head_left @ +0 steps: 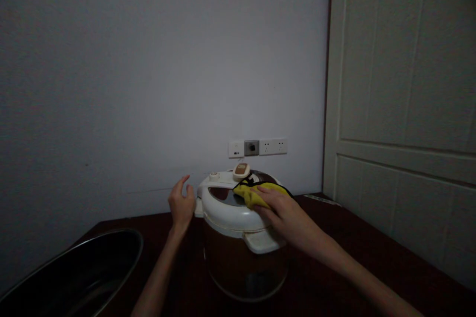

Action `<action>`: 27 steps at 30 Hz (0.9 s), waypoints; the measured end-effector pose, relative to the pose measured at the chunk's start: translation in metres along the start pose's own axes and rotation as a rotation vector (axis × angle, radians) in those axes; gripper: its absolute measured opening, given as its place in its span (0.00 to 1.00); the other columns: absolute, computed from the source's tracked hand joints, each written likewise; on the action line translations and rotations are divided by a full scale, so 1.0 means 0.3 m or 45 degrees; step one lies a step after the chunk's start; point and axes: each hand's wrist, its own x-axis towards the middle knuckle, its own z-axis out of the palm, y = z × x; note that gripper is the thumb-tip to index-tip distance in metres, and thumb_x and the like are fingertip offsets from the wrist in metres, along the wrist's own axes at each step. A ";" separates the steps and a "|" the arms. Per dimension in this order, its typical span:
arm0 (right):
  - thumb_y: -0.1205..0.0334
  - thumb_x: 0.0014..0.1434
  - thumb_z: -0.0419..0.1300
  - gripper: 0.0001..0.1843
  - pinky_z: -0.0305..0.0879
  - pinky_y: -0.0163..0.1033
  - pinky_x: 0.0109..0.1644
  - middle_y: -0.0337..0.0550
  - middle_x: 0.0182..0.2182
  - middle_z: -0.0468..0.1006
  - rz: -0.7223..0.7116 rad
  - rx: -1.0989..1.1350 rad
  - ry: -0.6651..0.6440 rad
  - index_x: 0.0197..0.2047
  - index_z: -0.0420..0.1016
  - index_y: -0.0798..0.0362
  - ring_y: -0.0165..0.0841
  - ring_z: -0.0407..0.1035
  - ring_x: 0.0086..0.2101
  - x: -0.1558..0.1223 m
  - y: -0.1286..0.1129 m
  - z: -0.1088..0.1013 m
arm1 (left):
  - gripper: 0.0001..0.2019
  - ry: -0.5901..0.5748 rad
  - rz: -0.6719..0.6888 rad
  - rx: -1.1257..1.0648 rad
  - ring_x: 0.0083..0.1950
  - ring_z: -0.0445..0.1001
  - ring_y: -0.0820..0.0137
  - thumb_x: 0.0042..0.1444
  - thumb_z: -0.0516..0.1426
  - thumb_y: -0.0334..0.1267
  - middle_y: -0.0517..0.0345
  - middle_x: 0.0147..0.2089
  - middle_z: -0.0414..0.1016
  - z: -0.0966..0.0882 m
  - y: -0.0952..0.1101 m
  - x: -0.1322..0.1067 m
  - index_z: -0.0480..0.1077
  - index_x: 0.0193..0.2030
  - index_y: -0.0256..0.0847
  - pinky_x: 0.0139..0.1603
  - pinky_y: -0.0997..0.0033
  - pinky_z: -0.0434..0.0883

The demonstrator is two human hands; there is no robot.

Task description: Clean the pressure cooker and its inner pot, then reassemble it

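An electric pressure cooker point(226, 215) with a white lid and a dark brown body stands upright on the dark table. My right hand point(277, 208) is closed on a yellow cloth point(256, 194) with a black edge, and the cloth lies against the top of the lid. Part of the lid is hidden under the cloth and hand. Left of the cooker, my left hand point(182, 203) is raised beside the lid's side handle, fingers apart and holding nothing. A pale knob with a brown top point(241, 171) rises from the lid's middle.
A wide metal basin point(138, 242) with a shiny rim is at the lower left. The dark red-brown table point(316, 257) meets a pale wall with sockets point(273, 146) behind the cooker. A panelled white door point(401, 109) borders the table on the right.
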 end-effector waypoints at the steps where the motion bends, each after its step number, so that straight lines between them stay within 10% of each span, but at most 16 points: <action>1: 0.61 0.62 0.52 0.10 0.62 0.46 0.50 0.46 0.43 0.77 0.002 0.047 0.002 0.41 0.75 0.50 0.39 0.69 0.45 -0.007 -0.021 0.001 | 0.17 0.023 0.109 -0.071 0.56 0.69 0.58 0.52 0.53 0.38 0.43 0.52 0.74 -0.022 0.046 -0.011 0.73 0.47 0.34 0.60 0.54 0.61; 6: 0.63 0.63 0.52 0.09 0.63 0.38 0.39 0.39 0.32 0.76 -0.019 0.435 0.098 0.36 0.73 0.52 0.32 0.69 0.33 0.051 -0.102 0.004 | 0.35 -0.741 0.285 -0.742 0.64 0.61 0.59 0.48 0.62 0.43 0.48 0.65 0.61 -0.096 0.268 -0.101 0.59 0.63 0.44 0.63 0.57 0.60; 8: 0.66 0.62 0.54 0.06 0.63 0.38 0.42 0.40 0.34 0.75 -0.101 0.490 0.191 0.37 0.73 0.52 0.32 0.68 0.36 0.088 -0.130 0.008 | 0.37 -0.796 0.137 -0.749 0.62 0.64 0.59 0.44 0.65 0.41 0.48 0.63 0.64 -0.094 0.317 -0.128 0.59 0.63 0.44 0.60 0.60 0.64; 14: 0.62 0.60 0.57 0.08 0.66 0.42 0.46 0.43 0.37 0.71 -0.162 0.517 0.284 0.42 0.75 0.50 0.33 0.67 0.40 0.121 -0.136 0.004 | 0.15 -0.587 -0.151 -0.423 0.32 0.74 0.68 0.40 0.65 0.43 0.58 0.30 0.76 -0.107 0.345 -0.066 0.73 0.34 0.36 0.33 0.72 0.71; 18: 0.56 0.61 0.55 0.14 0.69 0.40 0.43 0.46 0.42 0.72 -0.066 0.587 0.386 0.48 0.74 0.48 0.34 0.69 0.42 0.081 -0.061 -0.052 | 0.14 0.077 -0.109 -0.258 0.27 0.68 0.73 0.43 0.61 0.44 0.64 0.27 0.70 -0.161 0.264 0.094 0.68 0.33 0.38 0.25 0.77 0.65; 21: 0.55 0.61 0.54 0.13 0.69 0.41 0.44 0.46 0.41 0.74 0.031 0.532 0.499 0.43 0.76 0.50 0.35 0.69 0.42 0.042 0.016 -0.092 | 0.12 0.286 0.075 0.052 0.31 0.68 0.72 0.44 0.59 0.41 0.62 0.31 0.69 -0.149 0.169 0.201 0.66 0.34 0.39 0.32 0.75 0.66; 27: 0.52 0.60 0.54 0.15 0.67 0.43 0.46 0.46 0.38 0.77 0.158 0.479 0.430 0.35 0.78 0.52 0.37 0.71 0.40 -0.032 0.129 -0.098 | 0.10 -0.565 0.076 0.115 0.33 0.70 0.70 0.46 0.56 0.39 0.59 0.31 0.73 0.007 0.049 0.189 0.68 0.36 0.39 0.36 0.73 0.67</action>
